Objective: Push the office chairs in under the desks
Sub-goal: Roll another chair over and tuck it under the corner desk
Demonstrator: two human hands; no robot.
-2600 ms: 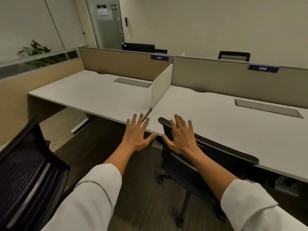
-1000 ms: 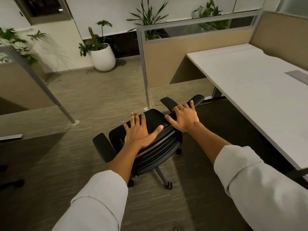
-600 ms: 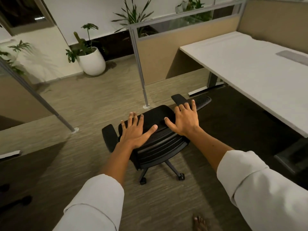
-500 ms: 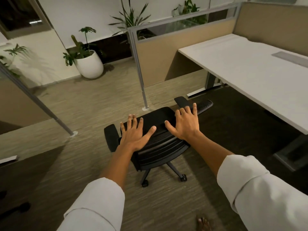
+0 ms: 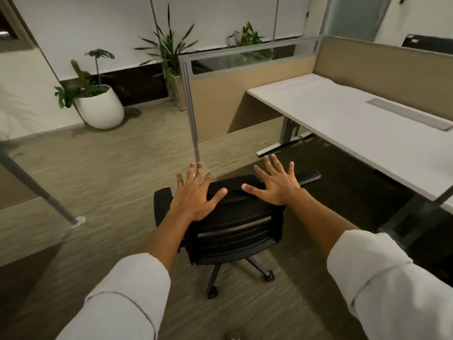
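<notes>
I see a striped grey-brown carpet (image 5: 117, 168) under dim light. A tan partition (image 5: 245, 94) with a glass top strip is my landmark: left of it a white round planter (image 5: 101, 110) stands near the pale wall (image 5: 98, 25), behind it more leafy plants (image 5: 169, 50), right of it a frosted door (image 5: 355, 15).

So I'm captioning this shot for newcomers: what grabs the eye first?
Two open hands, the left hand and right hand, spread over the top of a black office chair at centre. To the right stands a bare white desk; a white potted plant sits far left.
</notes>
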